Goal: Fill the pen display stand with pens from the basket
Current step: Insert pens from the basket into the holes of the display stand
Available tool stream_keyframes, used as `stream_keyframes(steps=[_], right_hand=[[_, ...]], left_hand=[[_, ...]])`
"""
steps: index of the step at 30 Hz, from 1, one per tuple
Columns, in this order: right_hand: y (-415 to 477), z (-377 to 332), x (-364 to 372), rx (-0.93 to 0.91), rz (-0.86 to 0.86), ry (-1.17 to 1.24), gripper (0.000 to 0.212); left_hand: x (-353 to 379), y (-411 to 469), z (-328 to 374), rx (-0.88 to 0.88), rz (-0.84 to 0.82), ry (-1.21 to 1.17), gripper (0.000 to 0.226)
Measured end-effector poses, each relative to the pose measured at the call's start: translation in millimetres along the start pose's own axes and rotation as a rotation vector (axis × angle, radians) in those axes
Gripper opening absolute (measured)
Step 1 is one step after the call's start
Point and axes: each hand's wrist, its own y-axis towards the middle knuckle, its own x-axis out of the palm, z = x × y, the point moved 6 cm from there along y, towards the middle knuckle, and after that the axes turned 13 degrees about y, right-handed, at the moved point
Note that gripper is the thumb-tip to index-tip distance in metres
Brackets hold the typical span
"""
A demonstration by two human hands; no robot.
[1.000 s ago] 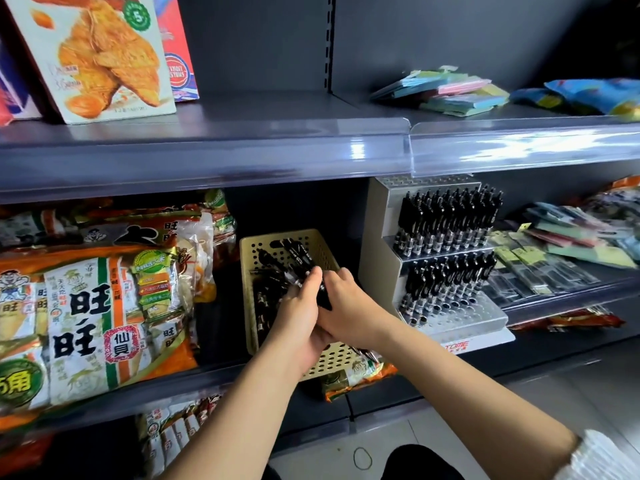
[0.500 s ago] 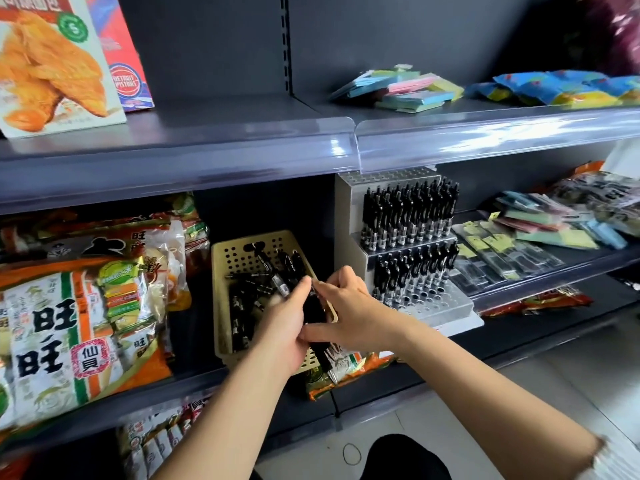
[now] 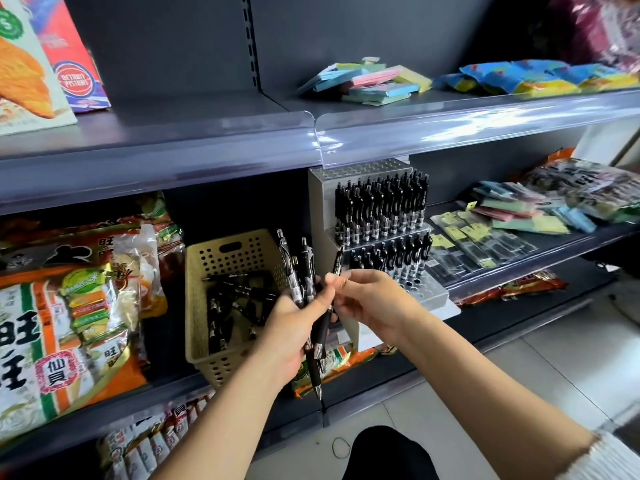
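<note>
Pale floor tiles [image 3: 519,375] run under a dark grey shop shelf [image 3: 519,320], and both hands work just in front of its edge. Nearest the camera, the left hand [image 3: 294,327] has its fingers curled round a bunch of black click pens with clear barrels [image 3: 306,275]. The bunch stands close to upright, writing tips down and clicker ends up. Touching it from the right, the right hand [image 3: 374,303] pinches a single black pen [image 3: 337,261] between thumb and fingertips, as if drawing it out of the bunch. That pen is also near upright, leaning slightly right.

Behind the left hand sits the beige perforated plastic basket [image 3: 221,362], with more black pens lying loose and crosswise on its bottom. Further back and to the right stands the grey stepped pen display stand [image 3: 320,188]. Its upper two tiers are packed with upright pens, while the lowest front tier [image 3: 426,289] shows open holes.

Those free holes lie just beyond the right hand, so it is the nearer one. The pinched pen already points tip-down, so it likely needs only a short carry right and away, then a straight push down.
</note>
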Motion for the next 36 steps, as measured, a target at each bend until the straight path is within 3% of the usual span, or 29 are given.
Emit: stream_keyframes(steps=[3,10,12,15,17,20,25,31,36], right_hand=[[-1,1,-14,0.015,0.053,0.037,0.011],[-8,-10,-41,-0.038,0.147,-0.025,0.002],[-11,-27,-55,-0.098,0.2,-0.038,0.004],[-12,-56,-82,-0.278,0.344,-0.2,0.007],[-10,-70,-96,-0.414,0.439,-0.381,0.001],[-5,-76,-100,-0.559,0.505,-0.626,0.011],[7,-68,-90,-0.66,0.482,-0.82,0.006],[21,-58,-95,-0.58,0.489,-0.903,0.023],[34,-44,-104,-0.477,0.495,-0.928,0.023]], left_hand=[[8,0,2,0.068,-0.005,0.053,0.058],[25,5,-3,0.137,-0.008,0.159,0.092],[24,8,-3,0.125,0.018,0.136,0.079],[25,14,-9,0.105,0.015,0.123,0.023],[25,15,-11,0.09,0.018,0.12,0.013],[25,17,-12,0.055,0.031,0.098,0.011],[25,19,-11,0.049,0.01,0.083,0.018],[18,22,-9,0.047,0.019,0.064,0.029],[15,24,-10,0.048,0.034,0.002,0.032]])
